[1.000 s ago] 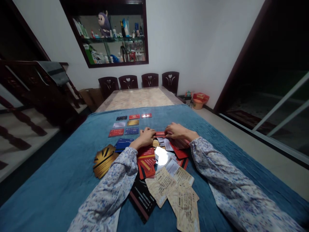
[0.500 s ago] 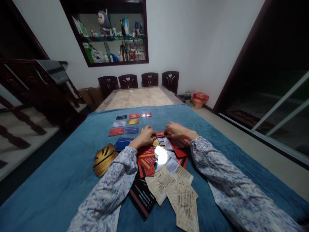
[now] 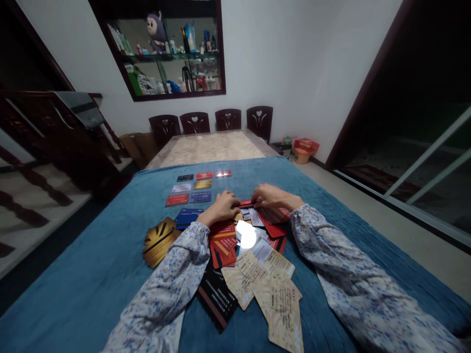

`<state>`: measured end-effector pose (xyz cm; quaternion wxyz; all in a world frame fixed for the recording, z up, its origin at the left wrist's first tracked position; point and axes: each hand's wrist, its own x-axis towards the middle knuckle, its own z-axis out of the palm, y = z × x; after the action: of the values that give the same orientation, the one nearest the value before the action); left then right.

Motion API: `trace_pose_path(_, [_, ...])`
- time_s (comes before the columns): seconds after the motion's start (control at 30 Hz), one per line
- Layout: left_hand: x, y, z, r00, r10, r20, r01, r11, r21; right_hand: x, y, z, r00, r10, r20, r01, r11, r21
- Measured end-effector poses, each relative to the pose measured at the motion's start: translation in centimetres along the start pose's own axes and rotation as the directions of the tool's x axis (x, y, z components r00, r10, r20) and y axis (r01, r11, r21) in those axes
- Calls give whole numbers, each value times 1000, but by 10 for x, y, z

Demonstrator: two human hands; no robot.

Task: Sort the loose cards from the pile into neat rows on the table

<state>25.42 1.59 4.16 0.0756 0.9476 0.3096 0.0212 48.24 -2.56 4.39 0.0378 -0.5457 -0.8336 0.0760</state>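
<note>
Both hands meet over a fan of cards on the blue cloth. My left hand (image 3: 221, 208) has its fingers curled down at the left end of some red cards (image 3: 245, 202). At their right end my right hand (image 3: 271, 197) closes on them, thumb and fingers together. Under my right wrist lie more red cards (image 3: 274, 226). White cards (image 3: 256, 217), partly washed out by glare, lie between the hands. Red and orange cards (image 3: 223, 240) spread below my left hand, with blue cards (image 3: 188, 217) to its left.
Gold cards (image 3: 159, 245) fan out at the left. Black cards (image 3: 218, 299) and beige cards (image 3: 284, 311) lie nearer me. Single cards, such as a blue one (image 3: 200, 197), stand in short rows farther off on the blue cloth (image 3: 110, 255). Chairs (image 3: 195, 122) line the table's far end.
Both hands stay at the red cards, with only slight finger movement. The view has shifted a little. The other cards keep their places.
</note>
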Motion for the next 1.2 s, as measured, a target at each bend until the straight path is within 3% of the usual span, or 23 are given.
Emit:
trace_pose_path(0.27, [3, -7, 3, 999, 19, -42, -19, 1000, 5, -6, -7, -7, 996, -40, -78, 37, 999, -37])
trace_pose_path(0.57, [9, -17, 14, 970, -17, -242, -8, 995, -102, -6, 0, -4, 978, -30, -205, 27, 999, -18])
trace_pose_path(0.77, [10, -16, 17, 939, -103, -327, 47, 984, -174, -3, 0, 2, 964, 62, -261, -63, 998, 2])
trace_pose_path(1.07, [12, -17, 24, 911, -185, -369, 60, 944, -325, 3, -11, 15, 919, 268, -289, -253, 963, 89])
trace_pose_path(1.2, [11, -18, 27, 901, -227, -369, 77, 922, -379, 5, -13, 19, 910, 305, -281, -296, 952, 76])
